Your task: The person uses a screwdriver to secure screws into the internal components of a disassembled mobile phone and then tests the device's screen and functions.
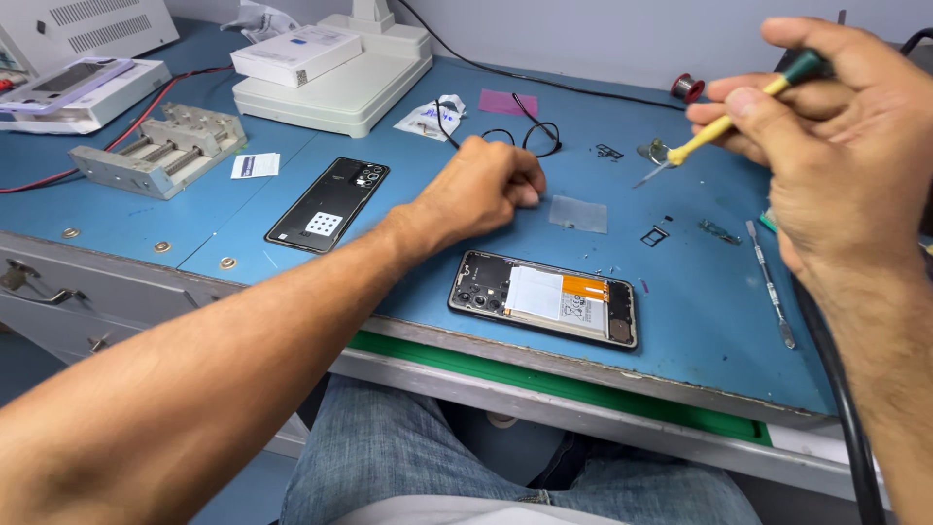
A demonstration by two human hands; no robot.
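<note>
An opened phone lies face down near the bench's front edge, its battery, orange flex cable and camera modules exposed. My left hand rests just behind it on the blue bench top, fingers curled into a fist; nothing shows in it. My right hand is raised at the right and holds a small screwdriver with a yellow shaft and green cap, tip pointing down-left above the bench. The phone's black back cover lies to the left.
A clear film piece, SIM tray, metal spudger, black cable loop and solder spool lie on the bench. A metal clamp jig, white box on a white machine stand at the left.
</note>
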